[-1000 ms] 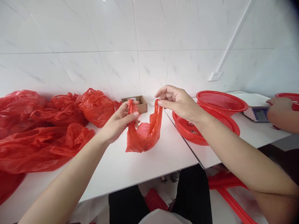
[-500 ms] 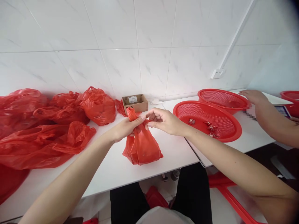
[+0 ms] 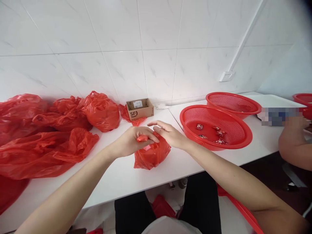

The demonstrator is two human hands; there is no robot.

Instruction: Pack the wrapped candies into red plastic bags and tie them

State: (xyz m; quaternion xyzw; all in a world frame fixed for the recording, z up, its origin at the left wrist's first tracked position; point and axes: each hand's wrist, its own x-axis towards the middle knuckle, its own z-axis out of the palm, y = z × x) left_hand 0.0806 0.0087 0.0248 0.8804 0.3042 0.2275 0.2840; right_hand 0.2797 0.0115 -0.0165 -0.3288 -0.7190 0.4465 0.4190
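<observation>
A small filled red plastic bag rests on the white table in front of me. My left hand is closed round its gathered top, and a bit of red plastic pokes out between thumb and fingers. Against the bag's upper right side is my right hand, its fingers stretched out and apart. What fills the bag cannot be made out.
Several larger red plastic bags crowd the table's left side. Behind my hands is an open cardboard box. To the right, a red basket holds several small wrapped packets, near a second red basket. A co-worker's arm is farther right.
The bag's top has been lowered and its upright neck no longer shows. My right hand has moved off the neck, fingers spreading. The co-worker's arm has drawn back to the right.
</observation>
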